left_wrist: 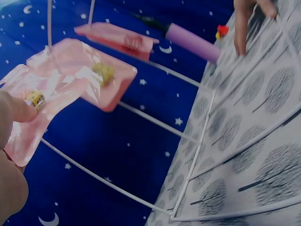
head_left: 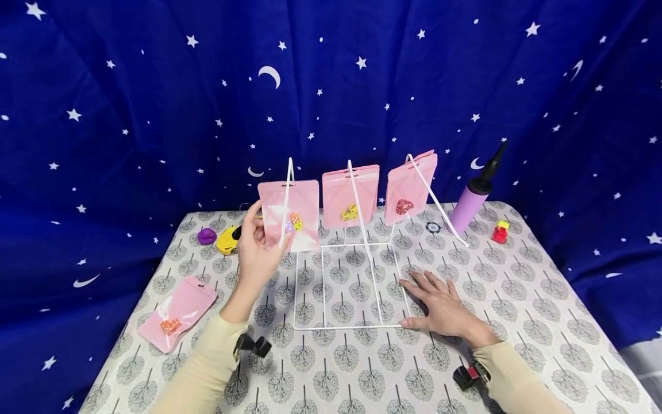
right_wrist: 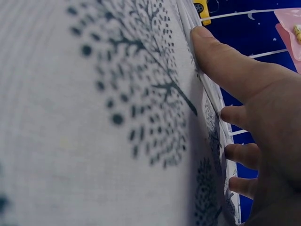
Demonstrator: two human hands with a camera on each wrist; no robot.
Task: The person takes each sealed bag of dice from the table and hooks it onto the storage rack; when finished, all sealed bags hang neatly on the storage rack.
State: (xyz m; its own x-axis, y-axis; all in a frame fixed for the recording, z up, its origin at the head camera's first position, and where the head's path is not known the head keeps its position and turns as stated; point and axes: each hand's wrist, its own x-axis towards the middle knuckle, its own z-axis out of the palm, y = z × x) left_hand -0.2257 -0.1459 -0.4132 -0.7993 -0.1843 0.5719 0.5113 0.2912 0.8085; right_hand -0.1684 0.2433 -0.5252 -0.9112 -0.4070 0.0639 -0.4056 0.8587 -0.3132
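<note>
With thumb and fingers, my left hand [head_left: 257,250] pinches the left edge of a pink zip bag [head_left: 274,201] of colored dice. That bag is at the left hook of a white wire rack [head_left: 347,328]; its slot lies against the wire. A second pink bag [head_left: 336,192] with yellow dice hangs on the middle hook, and a third pink bag [head_left: 400,187] with red dice on the right one. My right hand [head_left: 442,307] lies spread on the table, its thumb and fingertips at the right side of the rack's base. In the left wrist view, the left thumb presses the bag by its dice.
Another pink bag [head_left: 186,305] with orange dice lies at the left of the table. Behind are a purple rubber duck [head_left: 207,236] and a yellow toy car [head_left: 226,241]. A purple pump [head_left: 468,210], a poker chip [head_left: 433,227] and a red-and-yellow toy [head_left: 500,233] stand at the right.
</note>
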